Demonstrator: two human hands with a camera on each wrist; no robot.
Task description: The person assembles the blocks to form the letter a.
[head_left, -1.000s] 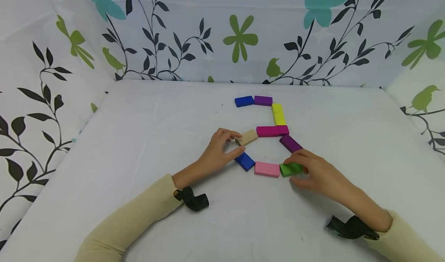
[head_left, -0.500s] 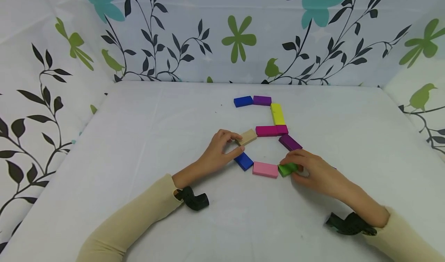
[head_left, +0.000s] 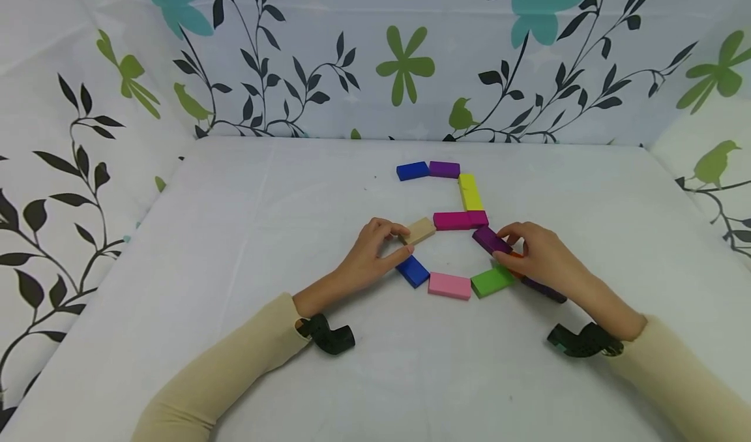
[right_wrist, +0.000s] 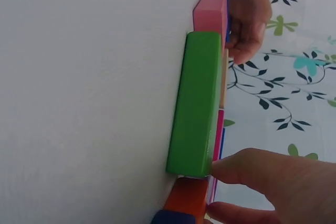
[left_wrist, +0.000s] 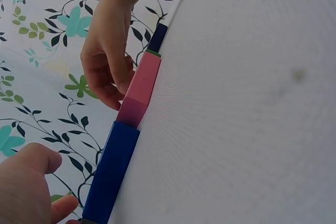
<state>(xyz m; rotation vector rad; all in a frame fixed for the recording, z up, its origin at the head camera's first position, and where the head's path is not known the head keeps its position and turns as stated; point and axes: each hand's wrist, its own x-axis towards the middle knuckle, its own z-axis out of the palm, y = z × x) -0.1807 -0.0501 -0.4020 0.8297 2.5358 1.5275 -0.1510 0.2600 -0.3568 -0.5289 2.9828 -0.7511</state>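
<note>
My left hand rests its fingers on the left end of a beige wooden block. Its thumb lies over a blue block and, in the left wrist view, stands clear of that block. With thumb and finger, my right hand pinches an orange block, mostly hidden in the head view. A finger reaches the purple block above it, and the thumb is against the end of the green block. A dark block lies under the right wrist.
A pink block joins the blue and green ones. Farther back stand a magenta block, a yellow block, a violet block and another blue block. A leaf-patterned cloth borders the white table.
My right hand has let go of the green block and moved up and right to the orange one. The orange and dark blocks now show. My left hand has stayed in place.
</note>
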